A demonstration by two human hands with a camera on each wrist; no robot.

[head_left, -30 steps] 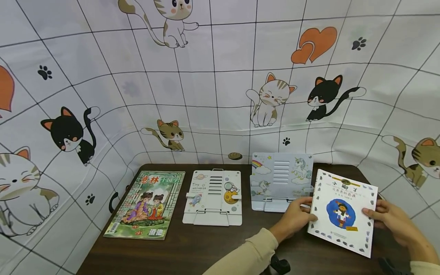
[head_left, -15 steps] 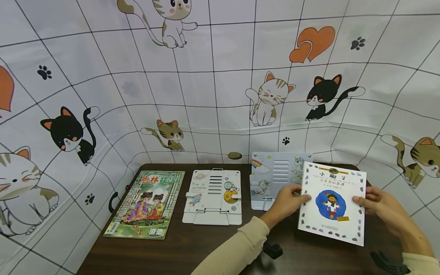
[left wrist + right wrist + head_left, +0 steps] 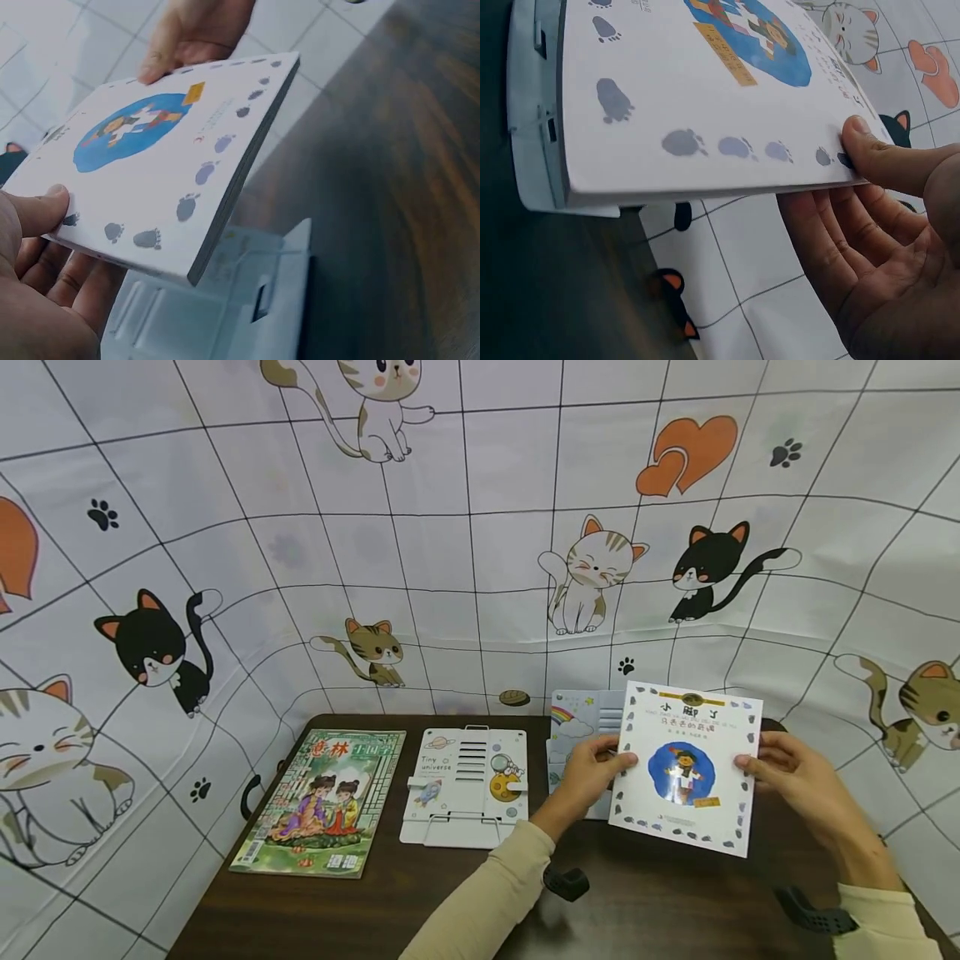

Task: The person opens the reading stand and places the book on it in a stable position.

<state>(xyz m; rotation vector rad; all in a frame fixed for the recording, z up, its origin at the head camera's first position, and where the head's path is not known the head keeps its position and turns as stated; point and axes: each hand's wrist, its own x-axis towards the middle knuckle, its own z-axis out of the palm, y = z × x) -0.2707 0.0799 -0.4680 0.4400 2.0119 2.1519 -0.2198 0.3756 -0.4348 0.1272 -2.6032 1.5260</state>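
Observation:
A white book with a blue oval picture and a footprint border is held up, tilted, in both hands. My left hand pinches its left edge, thumb on the cover and fingers beneath. On the opposite edge my right hand grips it the same way, as the right wrist view shows from below. Behind the book stands a unicorn-and-rainbow book stand, its right part hidden. The stand's pale ledge shows under the book in the left wrist view.
Left of the unicorn stand, a white "Tiny universe" book stand lies on the dark wooden table. A green magazine lies at the table's left side. A cat-patterned cloth hangs behind the table.
Both hands have carried the book leftward and upward, from the right of the unicorn stand to in front of it. The book now covers much of that stand.

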